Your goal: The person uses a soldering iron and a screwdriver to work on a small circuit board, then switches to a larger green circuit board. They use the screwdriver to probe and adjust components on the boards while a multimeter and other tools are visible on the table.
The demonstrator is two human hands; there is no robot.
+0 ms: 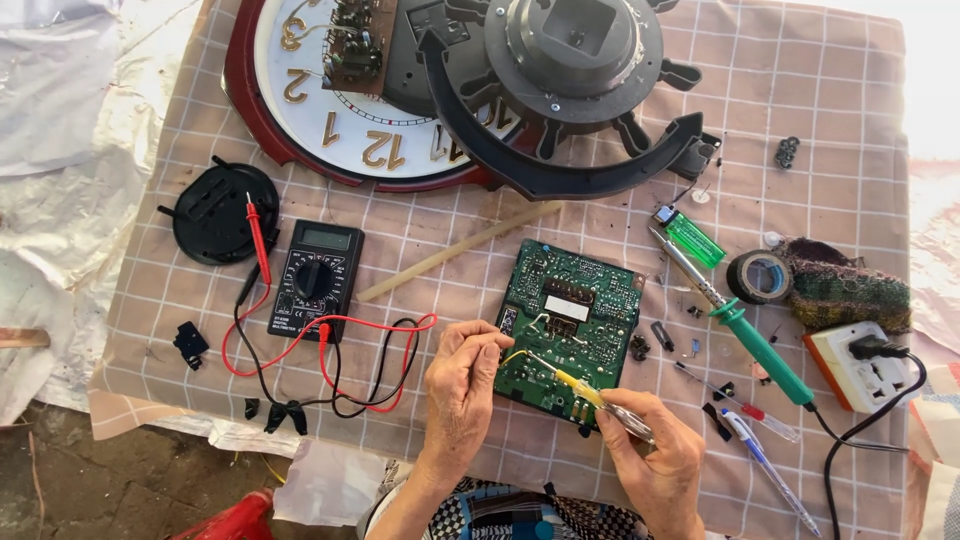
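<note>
While the right hand (655, 460) grips a clear-handled, yellow-shafted tool (590, 395) — its long axis slanting up-left from that hand — the tip rests on the lower left part of the green circuit board (570, 325). Left hand (462, 375), fingers pinched shut on what seems a thin wire, touches the board's left edge and lies nearer the tip. Board: roughly square, solder side up, flat on the checked bench (800, 100) between multimeter (315, 280) and green-handled soldering iron (740, 325).
</note>
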